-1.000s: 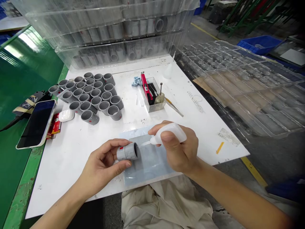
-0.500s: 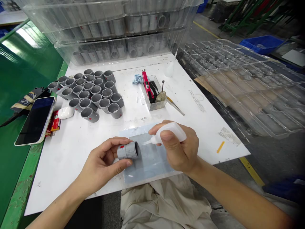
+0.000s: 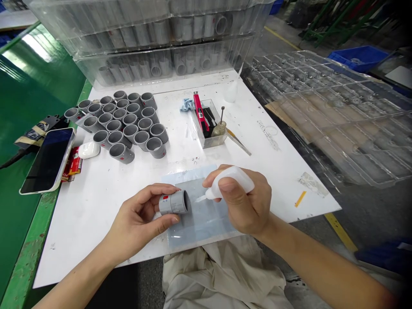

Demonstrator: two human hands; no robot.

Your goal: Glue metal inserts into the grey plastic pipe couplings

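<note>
My left hand [image 3: 144, 214] grips a grey cylinder [image 3: 170, 203] with a red mark, its fingers above and its thumb below. The cylinder lies sideways, its dark open end facing right. My right hand [image 3: 246, 199] is closed round a white squeeze bottle [image 3: 236, 178], thumb on top. The bottle's thin nozzle points left at the cylinder's open end, with a small gap between them. Both are over a light blue sheet [image 3: 199, 234] with a grey pad [image 3: 206, 212] on the white table [image 3: 96, 214].
Several grey cylinders [image 3: 121, 153] stand at the table's left. Behind are stacked clear trays [image 3: 122, 53]. A small clear box [image 3: 214, 141] holds a red cutter [image 3: 201, 112] and a jar [image 3: 219, 128]. A phone [image 3: 48, 161] and white case [image 3: 89, 150] lie at left.
My right hand and the bottle have moved slightly right and down, so the nozzle is a little farther from the cylinder. My left hand keeps its hold, almost still.
</note>
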